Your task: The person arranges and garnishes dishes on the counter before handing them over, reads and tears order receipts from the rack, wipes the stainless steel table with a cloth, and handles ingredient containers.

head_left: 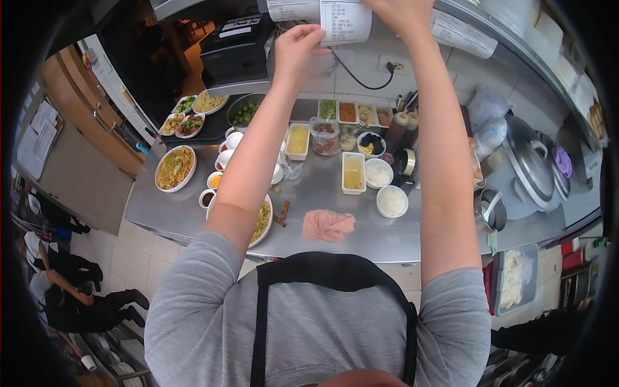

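A printed order slip (346, 20) hangs at the top of the view, below a metal shelf. My left hand (298, 53) is raised to its left edge, thumb and forefinger pinched on the paper. At the slip's upper right corner is my right hand (403, 14), closed on the paper; the frame's top edge cuts off part of its fingers. Another slip (293, 9) lies behind on the left, and more slips (463, 32) hang to the right. Both forearms reach over a steel counter (380, 242).
The counter holds a noodle dish (175, 169), small sauce cups, rice bowls (392, 201), a tub of yellowish liquid (353, 173) and a crumpled pink cloth (328, 225). A black printer (236, 48) stands at the back left, a large lidded pot (530, 158) at right. People are at lower left.
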`<control>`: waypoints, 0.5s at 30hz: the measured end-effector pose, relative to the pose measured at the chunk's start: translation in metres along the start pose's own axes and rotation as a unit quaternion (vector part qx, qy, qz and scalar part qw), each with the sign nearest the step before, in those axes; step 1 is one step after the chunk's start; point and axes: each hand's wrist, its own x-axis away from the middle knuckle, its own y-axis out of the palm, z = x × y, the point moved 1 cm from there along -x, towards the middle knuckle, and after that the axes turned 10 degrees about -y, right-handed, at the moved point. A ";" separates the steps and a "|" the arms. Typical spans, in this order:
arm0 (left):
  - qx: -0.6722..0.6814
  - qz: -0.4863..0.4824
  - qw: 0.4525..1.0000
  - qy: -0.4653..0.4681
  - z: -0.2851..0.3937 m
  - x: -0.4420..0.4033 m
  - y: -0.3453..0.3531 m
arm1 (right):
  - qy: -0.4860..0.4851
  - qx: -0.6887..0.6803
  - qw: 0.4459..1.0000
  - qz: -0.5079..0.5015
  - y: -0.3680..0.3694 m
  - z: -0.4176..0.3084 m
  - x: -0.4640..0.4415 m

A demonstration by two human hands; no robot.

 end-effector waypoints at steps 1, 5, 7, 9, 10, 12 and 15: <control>-0.005 0.001 1.000 -0.009 -0.001 0.000 -0.002 | 0.003 -0.001 1.000 -0.002 0.000 0.000 0.000; 0.052 -0.032 0.997 -0.051 0.006 0.002 -0.001 | 0.003 0.008 1.000 0.003 0.001 -0.001 0.000; 0.097 -0.051 0.993 -0.046 0.007 -0.002 0.005 | 0.006 0.004 1.000 -0.003 0.001 -0.001 0.000; 0.140 -0.070 0.987 -0.041 0.007 -0.005 0.009 | 0.010 -0.001 1.000 -0.009 0.002 -0.001 0.000; 0.148 -0.072 0.986 -0.034 0.006 -0.007 0.011 | 0.006 -0.001 1.000 -0.003 0.002 -0.001 0.000; 0.156 -0.075 0.985 -0.027 0.004 -0.012 0.012 | 0.002 -0.001 1.000 0.004 0.002 -0.001 0.000; 0.121 -0.063 0.990 -0.020 0.001 -0.017 0.014 | 0.010 -0.002 1.000 -0.001 0.001 -0.001 0.001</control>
